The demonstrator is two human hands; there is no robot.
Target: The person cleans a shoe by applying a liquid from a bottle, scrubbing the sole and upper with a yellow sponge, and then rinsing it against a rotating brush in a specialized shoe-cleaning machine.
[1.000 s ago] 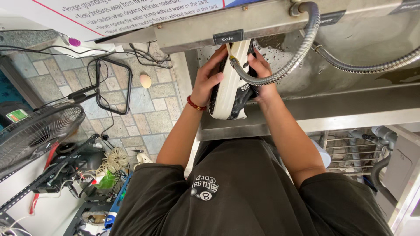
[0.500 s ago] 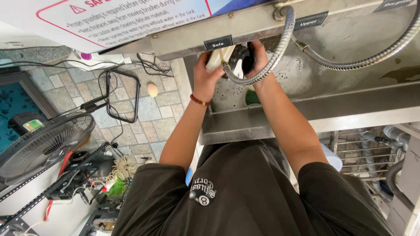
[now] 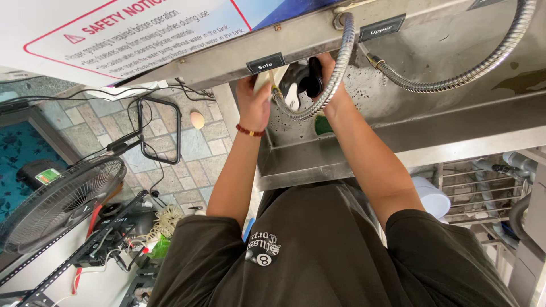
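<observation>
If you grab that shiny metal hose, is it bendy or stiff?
Probably bendy: the ribbed metal hose hangs in a loose curve in front of the shoe. Likely slippery too, since the steel sink behind looks splashed. It would probably swing back when pushed.

- The shoe (image 3: 296, 85) is mostly hidden behind the machine's steel ledge (image 3: 227, 57); only a black-and-white part shows below it.
- The fingertips of both hands vanish behind that ledge, so neither grip can be judged.
- Below the ledge, a green thing (image 3: 323, 125) in the sink (image 3: 318, 159) is half hidden by the right forearm.
</observation>
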